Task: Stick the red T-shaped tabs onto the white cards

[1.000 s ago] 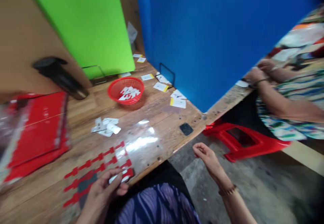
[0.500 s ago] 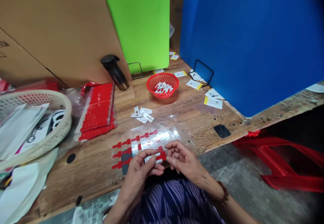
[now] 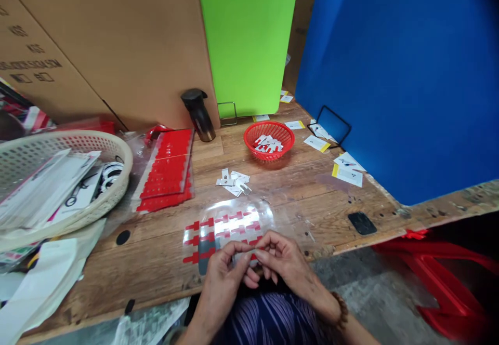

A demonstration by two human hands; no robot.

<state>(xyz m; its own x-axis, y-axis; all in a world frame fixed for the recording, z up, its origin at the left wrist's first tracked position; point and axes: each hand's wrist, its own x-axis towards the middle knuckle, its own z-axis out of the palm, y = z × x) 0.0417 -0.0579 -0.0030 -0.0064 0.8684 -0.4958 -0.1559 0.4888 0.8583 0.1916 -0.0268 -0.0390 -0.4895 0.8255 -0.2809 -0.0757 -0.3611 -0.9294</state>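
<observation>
My left hand [image 3: 230,269] and my right hand [image 3: 283,259] meet at the table's front edge, thumbs and fingertips pinched close together. What lies between the fingertips is mostly hidden; a bit of red shows there. Under and behind my hands is a clear sheet [image 3: 267,215] with rows of red T-shaped stickers [image 3: 208,222]. A dark grey oval shape shows beneath its left part. Behind the sheet lies a small pile of white notched pieces [image 3: 235,183]. Farther back, a red basket [image 3: 288,147] holds several white pieces with red parts.
On the left are a cream basket [image 3: 127,178] of packets and stacked red sheets [image 3: 166,166]. A black flask [image 3: 199,119] leans near cardboard. Green [image 3: 247,43] and blue [image 3: 397,85] boards stand behind. Cards, a black pad [image 3: 362,223] and a red stool [image 3: 448,282] are right.
The view has shifted, so the table items appear farther right. My right fingertips have closed in on my left ones, and the white and red piece seen earlier is now largely covered.
</observation>
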